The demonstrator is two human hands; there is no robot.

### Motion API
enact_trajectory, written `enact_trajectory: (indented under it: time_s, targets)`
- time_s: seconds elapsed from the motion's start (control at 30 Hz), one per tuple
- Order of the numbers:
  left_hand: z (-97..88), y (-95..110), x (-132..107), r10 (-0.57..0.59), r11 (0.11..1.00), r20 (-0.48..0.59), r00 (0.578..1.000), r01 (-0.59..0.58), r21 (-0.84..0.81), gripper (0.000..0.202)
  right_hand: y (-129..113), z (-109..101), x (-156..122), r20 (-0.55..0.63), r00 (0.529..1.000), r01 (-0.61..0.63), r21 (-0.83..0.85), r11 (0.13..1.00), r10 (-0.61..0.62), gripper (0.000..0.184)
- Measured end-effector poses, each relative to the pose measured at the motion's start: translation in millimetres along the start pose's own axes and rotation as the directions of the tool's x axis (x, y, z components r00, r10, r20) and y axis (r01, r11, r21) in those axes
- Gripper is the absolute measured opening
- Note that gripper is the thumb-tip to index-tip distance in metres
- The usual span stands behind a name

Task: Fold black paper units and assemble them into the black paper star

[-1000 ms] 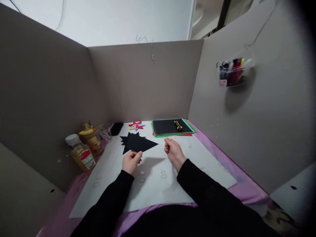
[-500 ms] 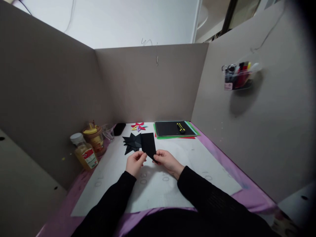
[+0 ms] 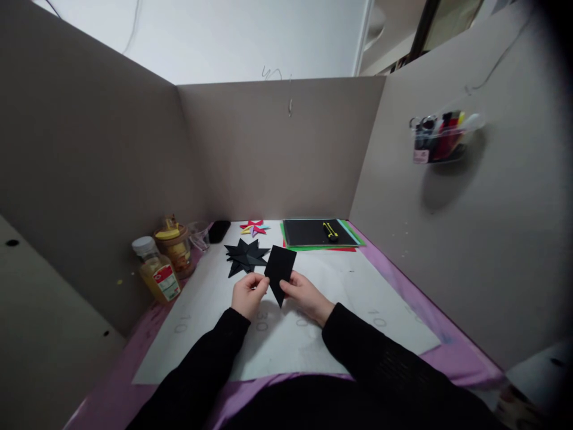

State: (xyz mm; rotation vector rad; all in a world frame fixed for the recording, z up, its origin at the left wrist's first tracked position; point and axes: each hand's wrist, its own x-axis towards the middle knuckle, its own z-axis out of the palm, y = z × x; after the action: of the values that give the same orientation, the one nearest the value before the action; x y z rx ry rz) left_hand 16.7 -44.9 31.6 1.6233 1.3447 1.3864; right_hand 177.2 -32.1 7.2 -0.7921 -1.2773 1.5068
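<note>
A folded piece of black paper (image 3: 280, 269), with a pointed lower end, is held up over the white sheet (image 3: 215, 352). My right hand (image 3: 307, 295) grips its right edge, thumb in front and fingers behind. At its left edge my left hand (image 3: 249, 294) is closed in a pinch, with thumb and forefinger touching the paper. Just beyond my left hand lie several black folded pieces (image 3: 244, 255) with pointed tips, overlapping in a pile. Farther back rests a multicoloured folded paper star (image 3: 254, 228).
A stack of coloured paper (image 3: 308, 234) lies at the back right, a yellow and black cutter (image 3: 330, 232) on top. Along the left stand a glue bottle (image 3: 156, 272), a brown jar (image 3: 175, 251) and a clear cup (image 3: 199, 236). A black phone-like object (image 3: 219, 231) and grey partitions (image 3: 277, 149) surround the back.
The black paper has turned, its lower tip swinging from the right hand to point downward between the hands. My right hand now grips higher along its right edge.
</note>
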Motion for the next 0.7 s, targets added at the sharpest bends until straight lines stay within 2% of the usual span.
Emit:
enact_trajectory:
  time_s: [0.13,0.43,0.57,0.7]
  targets:
    - [1.2,1.7,-1.9,0.043,0.999,0.050,0.998,-0.043,-0.009,0.020,-1.5,0.3,0.6,-0.001,1.000,0.027,0.104,0.994,-0.027,0.029]
    - [1.4,-0.7,-1.3,0.075,0.997,0.097,0.992,-0.076,0.006,0.020,-1.7,-0.4,0.5,0.046,0.999,0.009,0.170,0.985,-0.017,0.027]
    - [1.9,0.0,-0.7,0.055,0.998,0.112,0.992,-0.058,0.019,0.021,0.1,-0.8,1.0,0.057,0.998,0.008,0.175,0.985,-0.018,0.026]
    - [4.1,-5.5,0.0,0.023,0.999,0.180,0.983,-0.032,0.044,0.025,-1.0,-0.8,1.1,0.028,0.996,0.079,0.128,0.989,-0.083,0.026]
